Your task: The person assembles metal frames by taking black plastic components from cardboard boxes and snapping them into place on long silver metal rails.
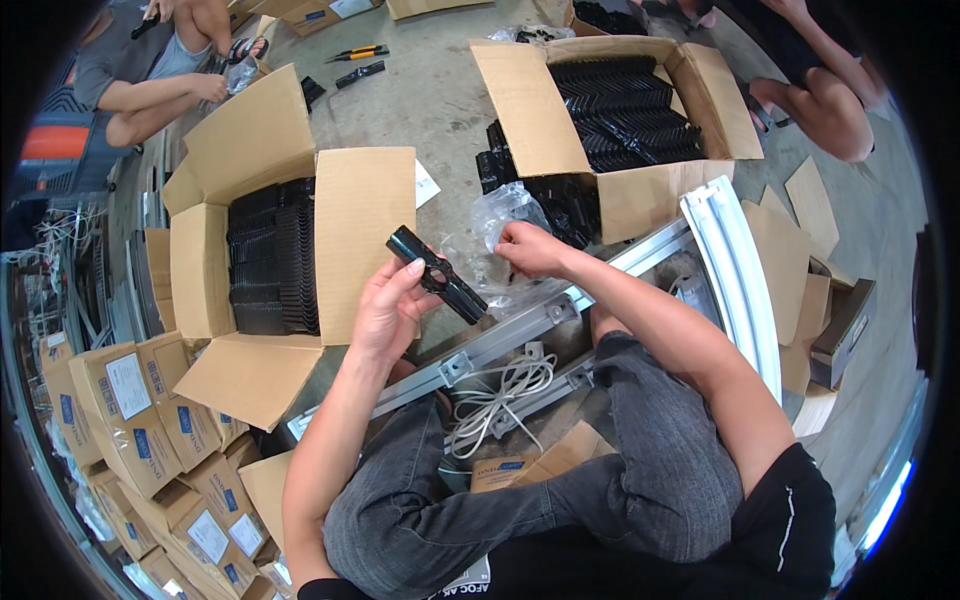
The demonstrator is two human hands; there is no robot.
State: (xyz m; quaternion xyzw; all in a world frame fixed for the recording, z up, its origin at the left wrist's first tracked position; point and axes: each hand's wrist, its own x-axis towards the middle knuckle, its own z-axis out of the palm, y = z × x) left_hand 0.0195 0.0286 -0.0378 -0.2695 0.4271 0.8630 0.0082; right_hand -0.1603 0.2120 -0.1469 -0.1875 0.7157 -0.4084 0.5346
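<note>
My left hand (382, 308) grips a glossy black elongated bracket (440, 276), thumb on top, tilted with its lower end toward the right. To the right, my right hand (531, 250) is closed in a pinch beside a clear plastic bag (508, 208); what its fingers hold, if anything, is too small to make out. Below both hands a silver metal rail frame (505, 342) lies across my lap area. A bundle of white cable (508, 392) shows under it, between my legs.
An open carton (203, 262) of stacked black parts stands at left, another open carton (640, 185) at far right. Loose black parts (570, 210) lie beside it. Pliers-like tools (358, 54) rest on the floor. Stacked boxes (150, 430) fill the left; other people (150, 95) crouch at the far corners.
</note>
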